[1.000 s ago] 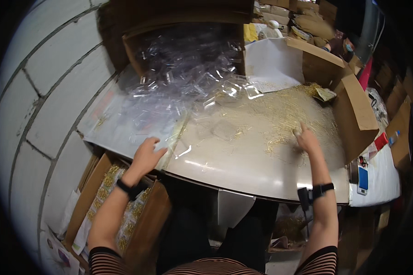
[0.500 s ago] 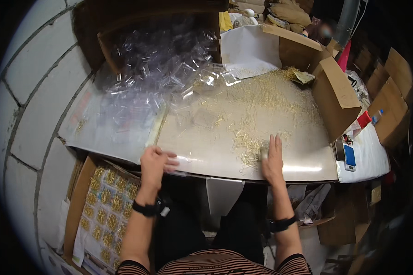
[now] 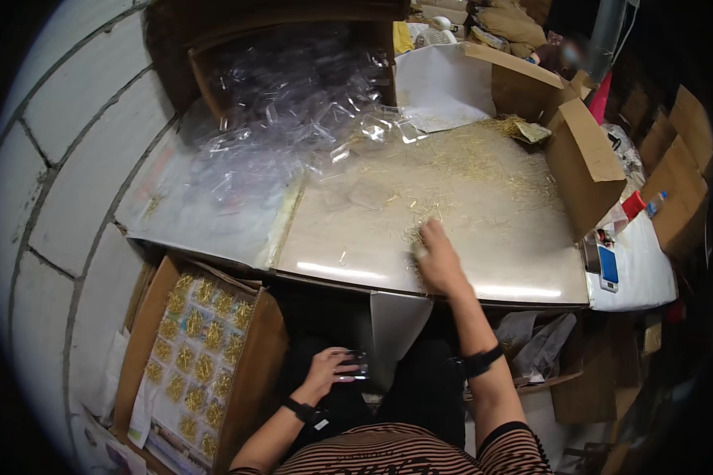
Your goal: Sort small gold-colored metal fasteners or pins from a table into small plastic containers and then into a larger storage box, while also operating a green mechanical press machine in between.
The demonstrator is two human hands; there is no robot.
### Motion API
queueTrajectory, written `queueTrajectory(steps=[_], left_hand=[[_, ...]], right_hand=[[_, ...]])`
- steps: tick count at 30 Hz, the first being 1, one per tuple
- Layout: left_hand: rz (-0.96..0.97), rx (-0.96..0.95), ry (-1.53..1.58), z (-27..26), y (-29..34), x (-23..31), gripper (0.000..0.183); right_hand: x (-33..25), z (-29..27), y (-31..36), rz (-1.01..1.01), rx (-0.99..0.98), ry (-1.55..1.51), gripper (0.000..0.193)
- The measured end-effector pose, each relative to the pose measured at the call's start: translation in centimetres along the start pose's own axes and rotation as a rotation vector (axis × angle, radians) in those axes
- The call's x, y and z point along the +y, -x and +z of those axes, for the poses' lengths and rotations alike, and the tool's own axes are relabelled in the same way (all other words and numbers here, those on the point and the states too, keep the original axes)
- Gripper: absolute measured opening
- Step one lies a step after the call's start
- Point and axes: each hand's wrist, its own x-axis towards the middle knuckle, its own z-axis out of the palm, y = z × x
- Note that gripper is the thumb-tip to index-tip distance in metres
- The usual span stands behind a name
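Below the table's front edge, over my lap, my left hand is closed on a small clear plastic box. Its fingers lie along the side of the box. On the beige tabletop near the front edge rests my right hand, fingers extended and thumb apart, against a heap of thin gold-coloured metal pieces. The hand partly covers this heap, which reaches down to the edge. More gold-coloured pieces are scattered farther back.
Many clear plastic boxes are piled at the back left. A cardboard box at lower left holds rows of clear packs filled with gold-coloured pieces. Cardboard flaps border the right side, beside a blue-topped scale.
My left hand has dropped from the table edge to my lap and now holds a clear box. My right hand has moved left, and the gold-coloured heap beside it has shrunk.
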Motion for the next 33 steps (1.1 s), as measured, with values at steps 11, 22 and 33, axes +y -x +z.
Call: queueTrajectory(steps=[11,22,33], left_hand=[[-0.078,-0.316,0.070,6.8,-2.6,-0.5,0.042],[0.011,-0.418,0.137,5.6,-3.2,-1.8,0.043],[-0.061,-0.257,0.182,4.5,-3.6,-2.4,0.041]], right_hand=[[-4.5,2.4,4.7,-0.030,0.132,0.048,0.050],[-4.0,-3.0,16.0,-0.041,0.250,-0.548,0.031],[-2.0,-1.1,19.8,-0.097,-0.003,-0.585,0.034]])
